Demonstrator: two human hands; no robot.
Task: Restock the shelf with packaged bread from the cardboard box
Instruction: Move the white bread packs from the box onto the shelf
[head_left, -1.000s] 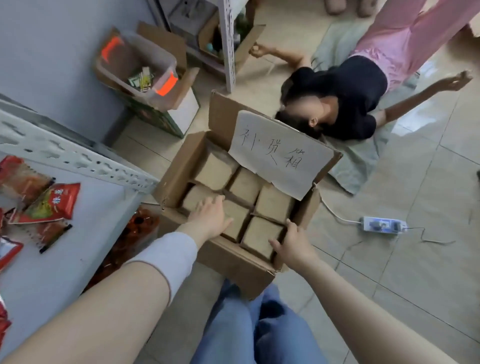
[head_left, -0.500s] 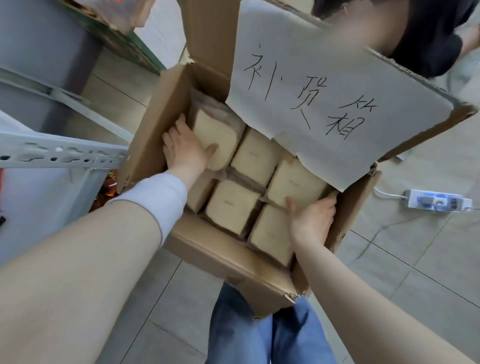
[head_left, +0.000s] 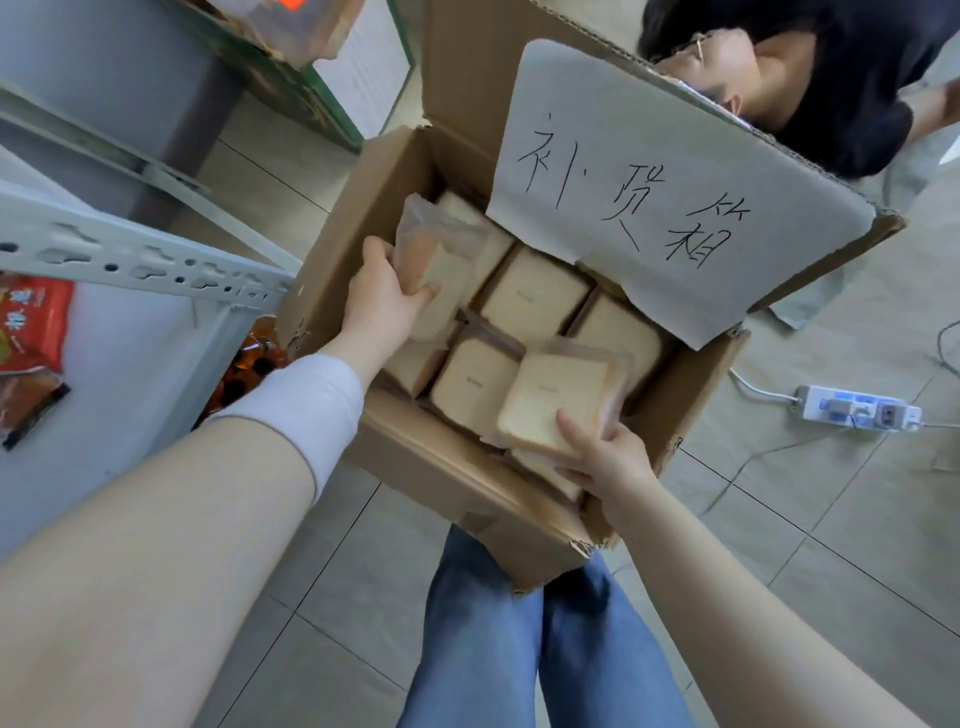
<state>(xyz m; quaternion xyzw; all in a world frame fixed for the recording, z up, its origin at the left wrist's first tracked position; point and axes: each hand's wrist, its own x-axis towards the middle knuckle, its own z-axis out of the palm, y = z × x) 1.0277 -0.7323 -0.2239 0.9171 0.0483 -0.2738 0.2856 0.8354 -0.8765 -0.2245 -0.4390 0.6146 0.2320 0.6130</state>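
An open cardboard box (head_left: 332, 270) on the floor holds several clear-wrapped packs of sliced bread (head_left: 530, 296). A white paper sign with handwriting covers its rear flap. My left hand (head_left: 382, 301) grips one bread pack (head_left: 441, 254) at the box's left side, tilted up out of the row. At the box's near right corner my right hand (head_left: 605, 457) holds another bread pack (head_left: 556, 400), lifted above the others. The grey metal shelf (head_left: 135, 338) stands at the left, with red snack packets (head_left: 31, 332) on it.
A person in a dark top lies on the floor behind the box (head_left: 831, 78). A white power strip (head_left: 857, 410) with cable lies on the tiles at the right. Another carton (head_left: 291, 73) stands at the top left. My jeans-clad legs (head_left: 519, 639) are below the box.
Both hands have closed on bread packs and raised them out of the rows. The view has moved closer to the box.
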